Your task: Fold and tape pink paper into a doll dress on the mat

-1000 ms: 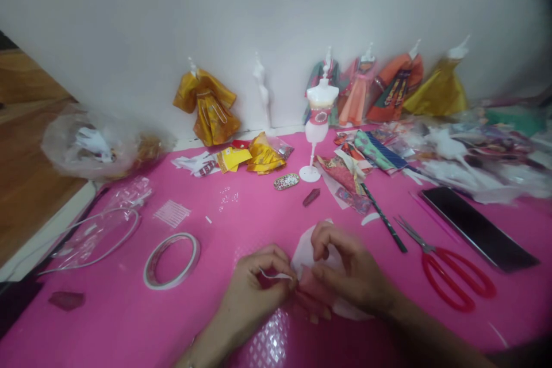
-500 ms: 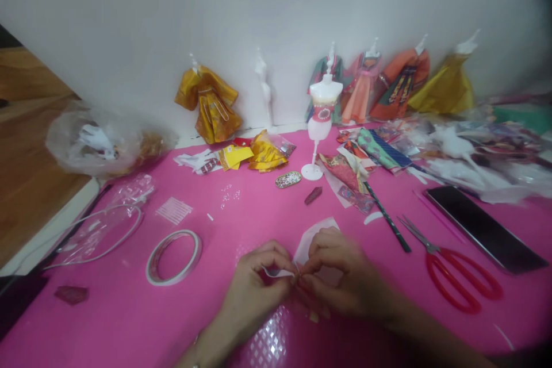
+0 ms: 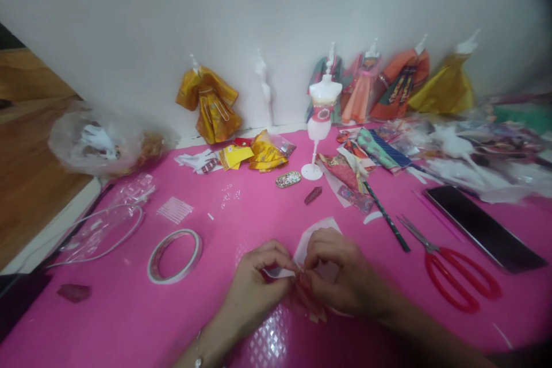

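Note:
My left hand (image 3: 259, 279) and my right hand (image 3: 342, 273) meet at the near middle of the pink table, fingertips pinched almost together. Both hold a small reddish piece of fabric (image 3: 308, 302) that hangs below my fingers, with a pale bit at its lower end. A thin white strip shows by my left fingers. Behind the hands lies a sheet of white paper (image 3: 317, 230), partly covered by my right hand. What exactly sits between the fingertips is too small and blurred to tell.
A tape roll (image 3: 154, 264) lies left of my hands. Red-handled scissors (image 3: 444, 284) and a black phone (image 3: 487, 229) are at the right. A small white mannequin (image 3: 319, 126) stands behind, near dressed forms, fabric scraps (image 3: 345, 175) and plastic bags (image 3: 92, 146).
My fingertips have shifted slightly, and more of the reddish fabric with its pale end shows below them. The view has moved very slightly.

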Action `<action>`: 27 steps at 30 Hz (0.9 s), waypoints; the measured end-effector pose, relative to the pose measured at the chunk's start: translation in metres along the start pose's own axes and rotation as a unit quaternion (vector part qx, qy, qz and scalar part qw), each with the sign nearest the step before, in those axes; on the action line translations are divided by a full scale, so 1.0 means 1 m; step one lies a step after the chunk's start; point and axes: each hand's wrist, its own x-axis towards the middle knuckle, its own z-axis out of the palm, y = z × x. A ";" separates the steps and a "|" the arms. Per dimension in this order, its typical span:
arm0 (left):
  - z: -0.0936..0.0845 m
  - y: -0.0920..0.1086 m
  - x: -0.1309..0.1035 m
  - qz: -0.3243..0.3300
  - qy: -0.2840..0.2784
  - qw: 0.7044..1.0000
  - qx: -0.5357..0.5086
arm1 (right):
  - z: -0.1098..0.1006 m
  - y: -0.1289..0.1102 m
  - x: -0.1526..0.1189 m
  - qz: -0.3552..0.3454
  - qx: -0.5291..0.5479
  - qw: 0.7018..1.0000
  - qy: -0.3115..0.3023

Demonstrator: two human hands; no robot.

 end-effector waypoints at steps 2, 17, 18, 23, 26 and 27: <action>-0.001 0.000 0.002 -0.005 0.001 1.000 -0.003 | -0.002 0.000 0.001 0.019 0.018 1.000 0.010; -0.016 -0.010 0.011 0.001 -0.039 0.999 -0.012 | -0.007 0.011 0.004 0.316 0.294 0.898 -0.084; -0.018 -0.009 0.012 -0.004 -0.059 0.998 -0.017 | -0.007 0.011 0.004 0.324 0.286 0.898 -0.081; -0.031 0.002 0.015 0.006 -0.119 0.993 -0.015 | -0.006 0.008 0.003 0.312 0.257 0.913 -0.062; -0.030 0.002 0.013 0.057 -0.081 0.995 -0.010 | -0.005 0.005 0.002 0.294 0.212 0.930 -0.065; -0.028 0.001 0.012 0.075 -0.069 0.995 -0.011 | -0.004 0.004 0.002 0.283 0.194 0.937 -0.067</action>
